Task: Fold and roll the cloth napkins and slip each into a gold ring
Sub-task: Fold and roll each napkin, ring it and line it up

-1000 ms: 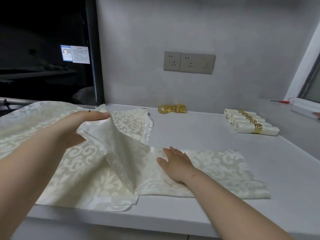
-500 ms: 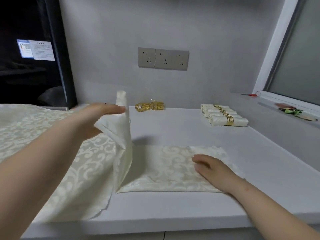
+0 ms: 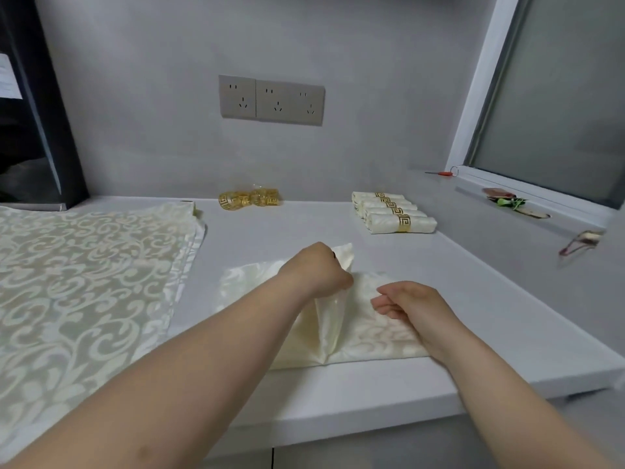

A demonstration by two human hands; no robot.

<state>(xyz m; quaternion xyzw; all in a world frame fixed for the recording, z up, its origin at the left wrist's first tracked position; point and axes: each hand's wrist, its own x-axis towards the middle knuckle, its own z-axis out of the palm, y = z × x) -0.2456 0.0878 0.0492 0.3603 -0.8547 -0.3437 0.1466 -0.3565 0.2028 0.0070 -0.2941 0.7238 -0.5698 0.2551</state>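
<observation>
Head view: your left grip (image 3: 318,269) pinches the napkin (image 3: 382,336) flap; with your right grip (image 3: 409,309) resting slack, the fold may skew.

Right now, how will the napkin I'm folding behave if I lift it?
Probably floppy: the flap pinched by the left hand droops in soft folds. Its satin sheen suggests the napkin may slip on the smooth counter.

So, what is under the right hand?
The napkin, flat on the counter. The right hand covers that patch, so whether its fingers pinch cloth cannot be seen.
</observation>
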